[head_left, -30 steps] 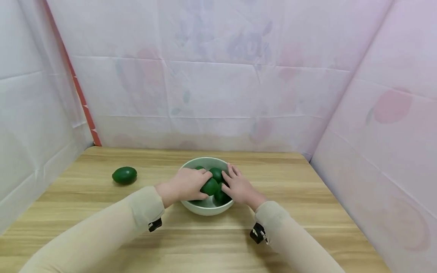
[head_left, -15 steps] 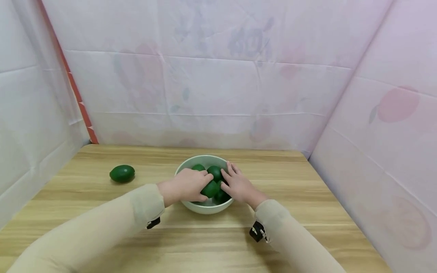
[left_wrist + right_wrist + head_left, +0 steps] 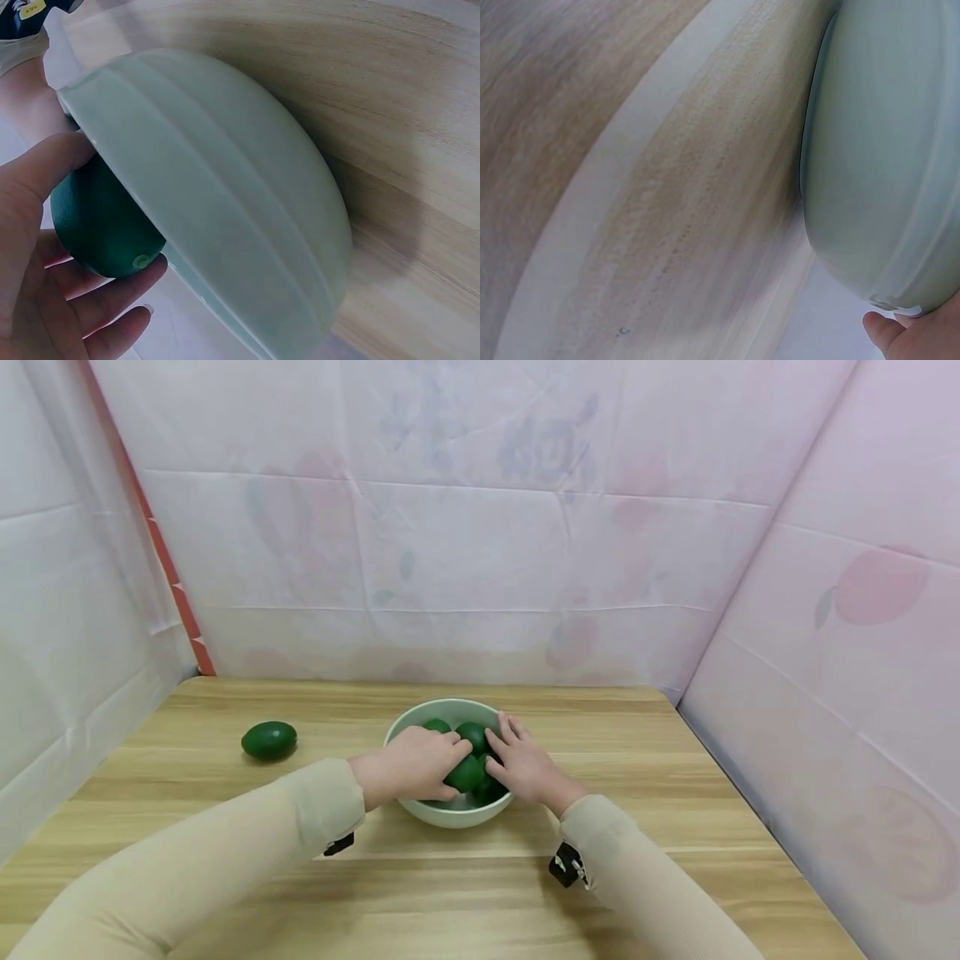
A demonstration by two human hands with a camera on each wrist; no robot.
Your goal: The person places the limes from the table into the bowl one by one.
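A pale green bowl (image 3: 450, 816) sits mid-table and holds several dark green avocados. My left hand (image 3: 454, 769) reaches into it from the left and grips one avocado (image 3: 468, 773). In the left wrist view the fingers (image 3: 112, 300) and thumb curl round that avocado (image 3: 105, 225) just above the bowl's outer wall (image 3: 225, 202). My right hand (image 3: 501, 752) lies in the bowl from the right, its fingers fairly straight on the avocados. The right wrist view shows only a thumb tip beside the bowl wall (image 3: 885, 150).
A single avocado (image 3: 269, 740) lies on the wooden table (image 3: 450, 893) to the left of the bowl. White and pink patterned sheets close in the table at the back and on both sides.
Both hands stay in the bowl in much the same pose. The head view has shifted slightly.
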